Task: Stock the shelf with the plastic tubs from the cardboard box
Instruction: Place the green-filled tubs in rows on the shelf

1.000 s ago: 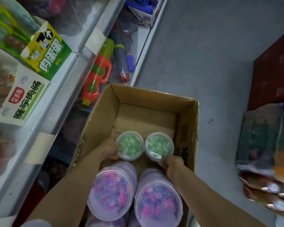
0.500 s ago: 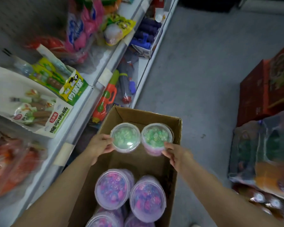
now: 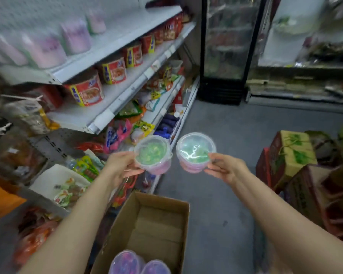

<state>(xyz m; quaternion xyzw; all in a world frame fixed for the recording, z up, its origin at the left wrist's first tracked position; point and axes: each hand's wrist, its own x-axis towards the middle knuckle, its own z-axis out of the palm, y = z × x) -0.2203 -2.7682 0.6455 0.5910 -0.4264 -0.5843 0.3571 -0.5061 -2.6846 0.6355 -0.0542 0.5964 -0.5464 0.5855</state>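
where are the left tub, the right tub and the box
left tub (image 3: 151, 151), head view, on its clear lid
right tub (image 3: 195, 148), head view, on its clear lid
box (image 3: 183, 222), head view, on its right wall

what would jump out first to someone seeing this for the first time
Two clear tubs of green pieces held up mid-frame: the left tub in the left hand, the right tub in the right hand. Below them sits the open cardboard box; red cup noodles line the shelf at left.

The left hand (image 3: 120, 167) grips one green-filled tub (image 3: 152, 153) and the right hand (image 3: 223, 168) grips another (image 3: 195, 151), both held above the open cardboard box (image 3: 147, 230) on the floor, beside the stocked shelf (image 3: 115, 46). Purple-lidded tubs (image 3: 139, 263) sit in the box's near end.
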